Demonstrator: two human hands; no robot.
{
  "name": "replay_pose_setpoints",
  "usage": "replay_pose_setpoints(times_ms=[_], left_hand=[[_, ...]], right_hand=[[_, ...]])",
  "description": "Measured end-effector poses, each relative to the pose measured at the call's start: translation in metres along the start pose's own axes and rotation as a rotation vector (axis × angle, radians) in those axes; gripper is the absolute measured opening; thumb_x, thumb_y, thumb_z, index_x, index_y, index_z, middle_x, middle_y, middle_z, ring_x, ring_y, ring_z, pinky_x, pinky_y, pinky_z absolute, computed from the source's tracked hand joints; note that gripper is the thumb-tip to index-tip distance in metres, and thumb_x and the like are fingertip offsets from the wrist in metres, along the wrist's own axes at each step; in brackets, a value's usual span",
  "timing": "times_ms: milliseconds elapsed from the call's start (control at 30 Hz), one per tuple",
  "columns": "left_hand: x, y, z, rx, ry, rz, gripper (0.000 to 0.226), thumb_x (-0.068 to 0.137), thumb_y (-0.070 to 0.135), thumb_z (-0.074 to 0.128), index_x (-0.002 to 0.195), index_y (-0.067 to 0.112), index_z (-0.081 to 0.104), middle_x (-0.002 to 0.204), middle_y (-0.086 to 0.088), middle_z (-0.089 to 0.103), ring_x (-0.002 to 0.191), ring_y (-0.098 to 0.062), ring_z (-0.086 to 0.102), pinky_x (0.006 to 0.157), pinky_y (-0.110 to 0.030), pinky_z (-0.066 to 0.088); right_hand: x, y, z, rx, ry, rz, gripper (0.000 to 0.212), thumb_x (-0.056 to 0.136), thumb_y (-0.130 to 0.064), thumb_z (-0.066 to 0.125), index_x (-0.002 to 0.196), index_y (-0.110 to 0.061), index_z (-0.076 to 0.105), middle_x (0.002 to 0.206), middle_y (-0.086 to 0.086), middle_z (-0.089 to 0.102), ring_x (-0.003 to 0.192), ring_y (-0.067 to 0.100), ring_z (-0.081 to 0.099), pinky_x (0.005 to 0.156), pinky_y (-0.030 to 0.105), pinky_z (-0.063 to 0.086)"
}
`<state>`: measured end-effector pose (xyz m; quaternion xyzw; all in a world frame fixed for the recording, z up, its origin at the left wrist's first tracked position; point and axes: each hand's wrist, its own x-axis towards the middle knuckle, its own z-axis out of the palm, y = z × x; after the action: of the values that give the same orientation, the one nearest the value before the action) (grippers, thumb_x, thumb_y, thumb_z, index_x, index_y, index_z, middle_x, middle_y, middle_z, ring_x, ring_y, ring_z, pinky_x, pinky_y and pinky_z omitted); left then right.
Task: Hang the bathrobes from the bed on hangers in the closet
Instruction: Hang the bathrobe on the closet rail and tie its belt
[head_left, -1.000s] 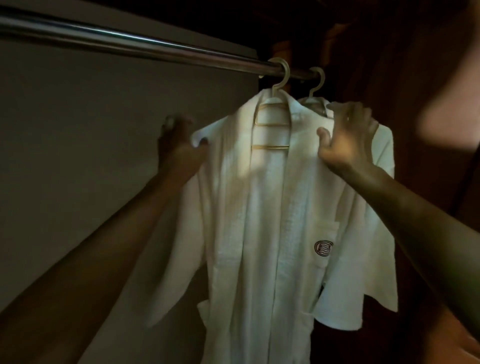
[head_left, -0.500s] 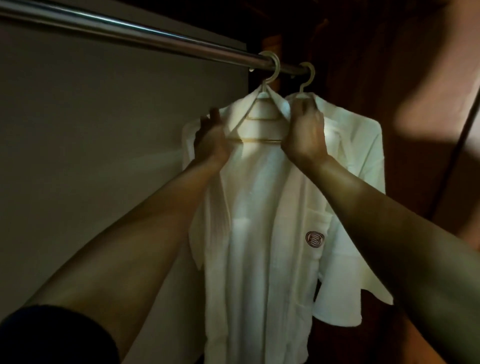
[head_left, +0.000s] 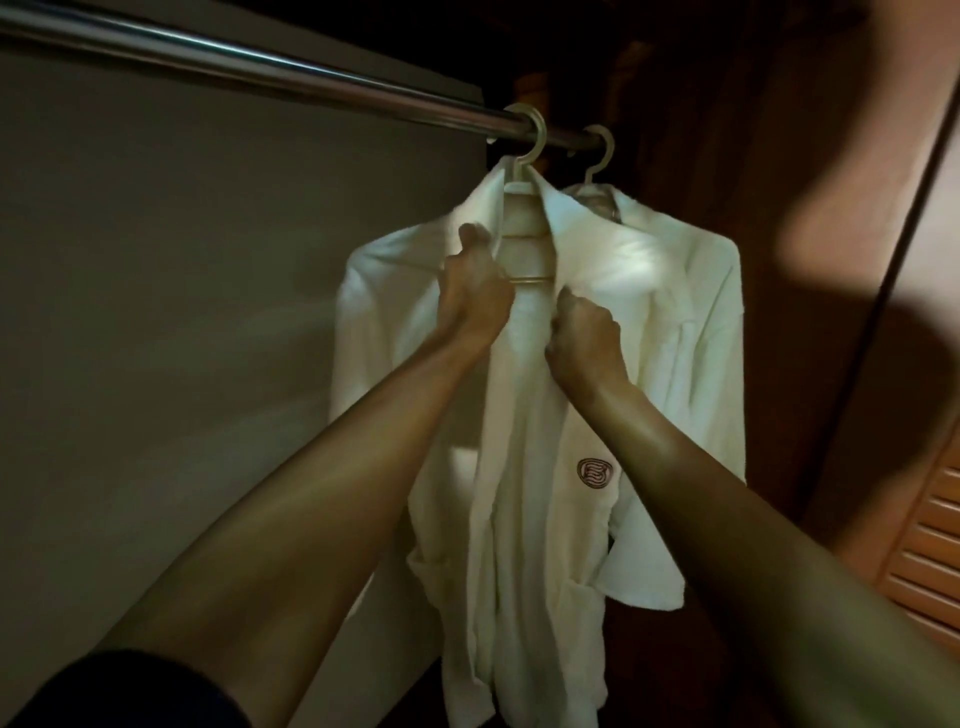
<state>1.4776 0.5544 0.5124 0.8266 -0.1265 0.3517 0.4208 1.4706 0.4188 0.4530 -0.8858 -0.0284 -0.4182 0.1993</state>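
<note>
No word, number or brand name can be read anywhere in the view. The only sign is an embroidered emblem (head_left: 594, 472) on the chest of the front bathrobe (head_left: 524, 519), stitched in dark reddish-brown thread on the white cloth. It is a lying oval of nested rings. The innermost line bends into a figure like a letter E or S, and it is too small to tell which. The emblem lies at about 4 o'clock from the middle of the view. It is at 6 o'clock from the right hand (head_left: 584, 338), just beside that forearm, on its 9 o'clock side.
</note>
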Motion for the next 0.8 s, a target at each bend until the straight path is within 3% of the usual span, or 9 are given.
replay_pose_setpoints(times_ms=[100,167,267,367,500,567,633,733,800], left_hand=[[-0.016,-0.025,0.001,-0.019,-0.036,-0.066,0.031,0.093,0.016,0.056,0.122,0.011,0.044,0.094,-0.006,0.061,0.08,-0.022,0.056,0.07,-0.03,0.039],[-0.032,-0.042,0.008,-0.016,-0.072,-0.143,0.029,0.09,0.019,0.062,0.114,0.01,0.049,0.092,-0.008,0.063,0.084,-0.029,0.062,0.072,-0.03,0.042],[-0.063,-0.065,0.025,0.047,-0.234,-0.22,0.033,0.089,0.026,0.051,0.116,0.008,0.061,0.105,-0.016,0.071,0.095,-0.034,0.068,0.079,-0.031,0.051],[-0.088,-0.087,0.029,0.076,-0.349,-0.263,0.052,0.083,0.039,0.04,0.117,0.009,0.065,0.103,-0.017,0.073,0.091,-0.039,0.071,0.082,-0.046,0.06],[-0.098,-0.08,0.018,0.102,-0.255,-0.216,0.032,0.095,0.035,0.061,0.119,0.015,0.061,0.109,-0.008,0.072,0.1,-0.032,0.068,0.087,-0.04,0.056],[-0.097,-0.068,0.015,0.048,-0.173,-0.201,0.023,0.093,0.034,0.066,0.106,0.02,0.054,0.098,-0.002,0.068,0.091,-0.026,0.065,0.077,-0.036,0.051],[-0.09,-0.051,0.012,-0.009,-0.104,-0.112,0.023,0.093,0.034,0.065,0.101,0.021,0.048,0.098,0.002,0.062,0.089,-0.021,0.06,0.074,-0.032,0.044],[-0.07,-0.024,0.011,-0.038,-0.062,0.107,0.029,0.096,0.036,0.062,0.116,0.018,0.051,0.112,0.003,0.055,0.105,-0.019,0.056,0.084,-0.03,0.041],[-0.049,-0.007,0.017,-0.007,-0.121,0.195,0.043,0.097,0.043,0.058,0.129,0.016,0.051,0.125,-0.003,0.056,0.119,-0.025,0.053,0.097,-0.038,0.045]], right_hand=[[-0.02,0.026,-0.001,-0.037,0.019,0.015,0.025,0.094,-0.003,0.049,0.117,-0.005,0.056,0.097,0.014,0.063,0.087,0.037,0.062,0.069,0.033,0.038],[-0.042,0.036,0.004,-0.021,0.015,0.033,0.009,0.097,-0.013,0.049,0.101,-0.01,0.057,0.09,0.008,0.06,0.08,0.032,0.061,0.066,0.033,0.039],[-0.082,0.043,0.016,0.044,-0.022,0.109,0.012,0.098,-0.017,0.05,0.089,-0.012,0.057,0.085,0.005,0.059,0.075,0.025,0.058,0.066,0.035,0.046],[-0.135,0.05,0.035,0.078,-0.131,0.183,0.021,0.1,-0.019,0.053,0.079,-0.017,0.053,0.078,0.002,0.058,0.071,0.023,0.057,0.063,0.032,0.042],[-0.165,0.057,0.04,0.059,-0.363,0.137,0.022,0.097,-0.029,0.062,0.08,-0.016,0.064,0.077,0.005,0.068,0.079,0.027,0.067,0.065,0.033,0.047],[-0.153,0.057,0.023,0.128,-0.288,0.146,0.026,0.094,-0.041,0.067,0.104,-0.018,0.074,0.091,0.0,0.073,0.085,0.018,0.069,0.074,0.03,0.051],[-0.127,0.06,-0.004,0.176,-0.089,0.171,0.041,0.093,-0.043,0.069,0.122,-0.014,0.07,0.109,0.002,0.073,0.097,0.018,0.067,0.088,0.034,0.053],[-0.075,0.073,-0.046,0.137,0.264,0.176,0.046,0.094,-0.033,0.068,0.13,-0.006,0.06,0.126,0.013,0.062,0.115,0.027,0.056,0.102,0.03,0.04],[-0.043,0.086,-0.068,0.135,0.338,0.246,0.055,0.095,-0.031,0.066,0.138,-0.001,0.05,0.135,0.02,0.053,0.127,0.033,0.048,0.107,0.03,0.031]])
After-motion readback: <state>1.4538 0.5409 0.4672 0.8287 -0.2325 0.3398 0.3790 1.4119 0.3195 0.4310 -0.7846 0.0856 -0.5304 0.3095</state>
